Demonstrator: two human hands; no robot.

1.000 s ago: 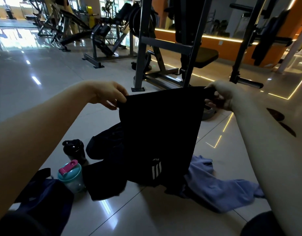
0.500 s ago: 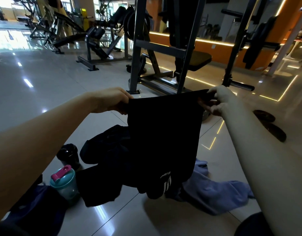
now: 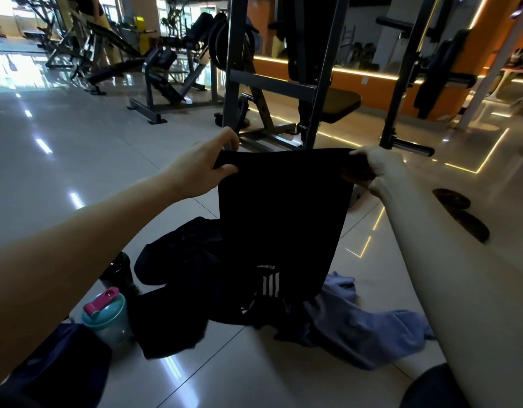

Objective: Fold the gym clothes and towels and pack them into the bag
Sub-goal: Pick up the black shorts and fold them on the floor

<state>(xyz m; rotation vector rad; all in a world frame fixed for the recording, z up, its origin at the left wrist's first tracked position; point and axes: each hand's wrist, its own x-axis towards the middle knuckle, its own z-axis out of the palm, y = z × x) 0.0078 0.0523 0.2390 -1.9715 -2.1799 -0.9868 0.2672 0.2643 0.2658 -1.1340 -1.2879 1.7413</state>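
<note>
A pair of black shorts (image 3: 283, 219) with white stripes near the hem hangs in the air in front of me. My left hand (image 3: 205, 166) pinches the left end of the waistband and my right hand (image 3: 378, 169) grips the right end. The hem touches a pile of dark clothes (image 3: 177, 260) on the floor. A lilac towel (image 3: 360, 328) lies crumpled to the right of the pile. A dark blue bag (image 3: 60, 360) sits at the lower left, partly cut off by the frame.
A teal shaker bottle with a pink cap (image 3: 108, 316) and a black bottle (image 3: 118, 270) stand left of the clothes. A grey gym rack (image 3: 272, 83) rises right behind the shorts. Weight plates (image 3: 460, 210) lie on the tiled floor at right.
Both hands have shifted slightly with the shorts still held up. The shorts hang flatter and straighter, and the striped hem has swung from twisted to facing me.
</note>
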